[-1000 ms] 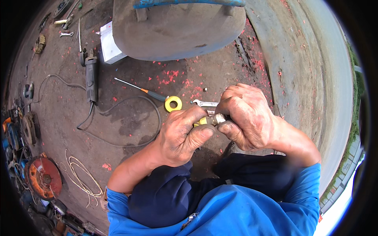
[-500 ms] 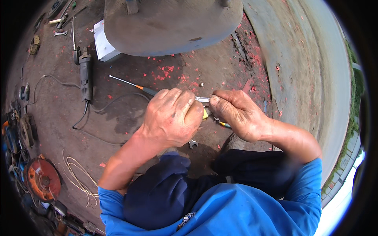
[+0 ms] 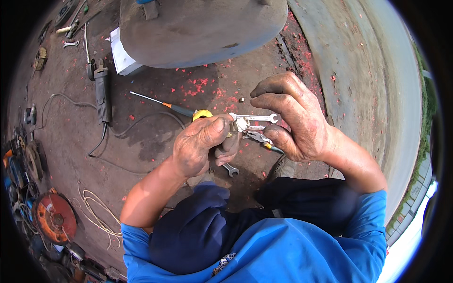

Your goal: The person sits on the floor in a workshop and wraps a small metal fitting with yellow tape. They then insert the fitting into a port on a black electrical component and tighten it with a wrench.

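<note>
My left hand is closed around a small metal fitting, whose whitish end points right between thumb and fingers. To its right hovers my right hand, fingers curved and apart, holding nothing. Behind the hands are an open-end wrench and pliers with yellow and blue handles. A yellow round thing shows just past my left hand, partly hidden. From there a long screwdriver with an orange and dark handle reaches left. Another wrench end lies below my left hand.
An angle grinder with its cord lies at left, near a white box. A large rounded grey panel overhangs the far side. Coiled cord and an orange-red disc are at lower left. Red flakes litter the ground.
My hands have moved apart; the right one has opened and shifted right and up. The left has turned, bringing the fitting into sight, and the wrench and pliers now show more fully.
</note>
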